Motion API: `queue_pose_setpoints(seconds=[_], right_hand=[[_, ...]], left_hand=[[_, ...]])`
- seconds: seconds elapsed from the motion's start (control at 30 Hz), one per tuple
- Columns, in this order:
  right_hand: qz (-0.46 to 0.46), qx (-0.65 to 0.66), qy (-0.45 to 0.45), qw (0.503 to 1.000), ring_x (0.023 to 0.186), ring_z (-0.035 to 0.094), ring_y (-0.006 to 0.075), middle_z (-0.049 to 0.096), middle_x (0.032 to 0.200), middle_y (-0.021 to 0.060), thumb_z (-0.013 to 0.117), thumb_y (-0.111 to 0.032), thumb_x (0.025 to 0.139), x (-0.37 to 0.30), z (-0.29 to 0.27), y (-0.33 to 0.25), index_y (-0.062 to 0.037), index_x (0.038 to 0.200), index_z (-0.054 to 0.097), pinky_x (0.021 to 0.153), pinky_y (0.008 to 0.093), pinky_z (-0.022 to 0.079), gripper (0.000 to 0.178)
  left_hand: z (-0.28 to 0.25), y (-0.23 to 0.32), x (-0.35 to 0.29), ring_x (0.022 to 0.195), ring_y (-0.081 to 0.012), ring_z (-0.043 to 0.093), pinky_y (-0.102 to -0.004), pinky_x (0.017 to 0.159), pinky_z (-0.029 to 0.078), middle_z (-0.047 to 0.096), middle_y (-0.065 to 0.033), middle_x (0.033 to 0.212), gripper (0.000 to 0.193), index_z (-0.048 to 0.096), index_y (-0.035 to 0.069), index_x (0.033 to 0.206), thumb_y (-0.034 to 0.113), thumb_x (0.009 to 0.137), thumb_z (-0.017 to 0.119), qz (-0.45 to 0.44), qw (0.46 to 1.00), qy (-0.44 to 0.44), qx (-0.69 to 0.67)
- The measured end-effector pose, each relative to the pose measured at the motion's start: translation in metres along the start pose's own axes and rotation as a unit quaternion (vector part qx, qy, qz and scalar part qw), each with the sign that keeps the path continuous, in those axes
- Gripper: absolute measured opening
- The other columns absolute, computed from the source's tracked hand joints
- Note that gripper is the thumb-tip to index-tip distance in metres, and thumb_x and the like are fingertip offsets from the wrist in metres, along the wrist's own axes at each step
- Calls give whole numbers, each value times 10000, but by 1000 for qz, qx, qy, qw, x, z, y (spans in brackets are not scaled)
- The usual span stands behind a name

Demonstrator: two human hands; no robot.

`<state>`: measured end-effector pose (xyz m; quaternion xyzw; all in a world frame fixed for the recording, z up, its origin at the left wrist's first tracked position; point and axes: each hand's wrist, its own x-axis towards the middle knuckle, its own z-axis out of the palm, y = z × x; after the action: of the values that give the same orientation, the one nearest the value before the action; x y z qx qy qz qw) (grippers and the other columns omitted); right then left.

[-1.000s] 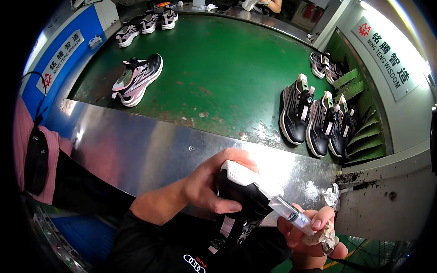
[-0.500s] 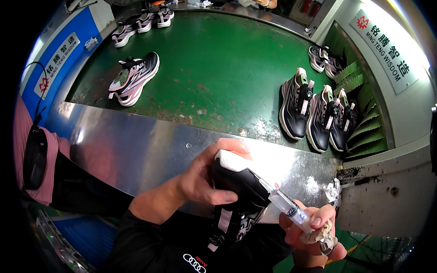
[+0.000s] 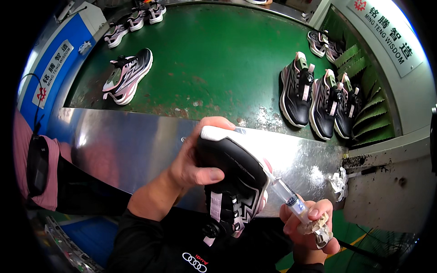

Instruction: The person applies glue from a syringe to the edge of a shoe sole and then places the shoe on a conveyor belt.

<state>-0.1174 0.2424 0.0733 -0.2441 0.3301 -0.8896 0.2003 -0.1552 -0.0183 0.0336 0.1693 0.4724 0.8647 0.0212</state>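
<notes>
Gripped around its toe end, a black and pink sneaker (image 3: 230, 166) with a white sole is held in my left hand (image 3: 191, 164), toe away from me. The thumb presses on the black upper. My right hand (image 3: 312, 223) is closed around a clear syringe (image 3: 289, 197) with a dark plunger seal. Crumpled, stained paper (image 3: 318, 230) is wrapped about the syringe's rear end in that hand. The syringe's tip meets the sneaker's right side, around the seam between upper and white sole.
Ahead lies a green conveyor belt (image 3: 214, 63) behind a metal ledge (image 3: 136, 141). One sneaker (image 3: 129, 76) lies on the belt at left, and several stand at right, including a near sneaker (image 3: 296, 98). Crumpled white paper (image 3: 338, 184) sits at the ledge's right end. A person's pink sleeve (image 3: 54, 159) is at left.
The sneaker has turned in my left hand, so more of its right side shows. The syringe's tip has shifted along the sole edge toward the heel. The belt's sneakers appear slightly shifted in view.
</notes>
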Motion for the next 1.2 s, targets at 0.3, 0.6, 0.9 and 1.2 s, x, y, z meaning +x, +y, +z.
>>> queue_pose_setpoints(seconds=[0.3, 0.6, 0.9, 1.2], right_hand=[[-8, 10, -14, 1000, 888, 549, 254, 568, 967, 228, 794, -437, 658, -9, -15, 13, 16, 1163, 512, 819, 339, 388, 735], [12, -13, 9, 1000, 848, 559, 242, 527, 924, 183, 789, -469, 651, -22, -24, 19, 16, 1173, 505, 742, 308, 424, 767], [52, -13, 15, 998, 853, 558, 241, 537, 946, 180, 802, -452, 638, -42, -35, 24, 26, 1172, 513, 748, 308, 426, 773], [63, -33, 27, 997, 828, 545, 226, 576, 921, 167, 806, -446, 631, -63, -28, 29, 30, 1153, 536, 717, 298, 396, 757]], left_hand=[[-1, 2, 4, 1051, -217, 531, -350, 918, 432, 532, -106, 1123, 795, 353, 37, 1286, 183, 603, 735, -26, 996, 78, -37], [-9, -5, 12, 1076, -288, 554, -394, 945, 446, 546, -176, 1163, 706, 408, 10, 1264, 229, 650, 677, -54, 993, 69, -76], [-12, -9, 20, 1072, -294, 549, -402, 936, 458, 529, -173, 1159, 651, 410, 24, 1246, 298, 702, 638, -59, 990, 95, -83], [-40, -19, 11, 1037, -284, 583, -396, 917, 474, 571, -193, 1156, 544, 466, -47, 1220, 279, 801, 584, -67, 973, 75, -206]])
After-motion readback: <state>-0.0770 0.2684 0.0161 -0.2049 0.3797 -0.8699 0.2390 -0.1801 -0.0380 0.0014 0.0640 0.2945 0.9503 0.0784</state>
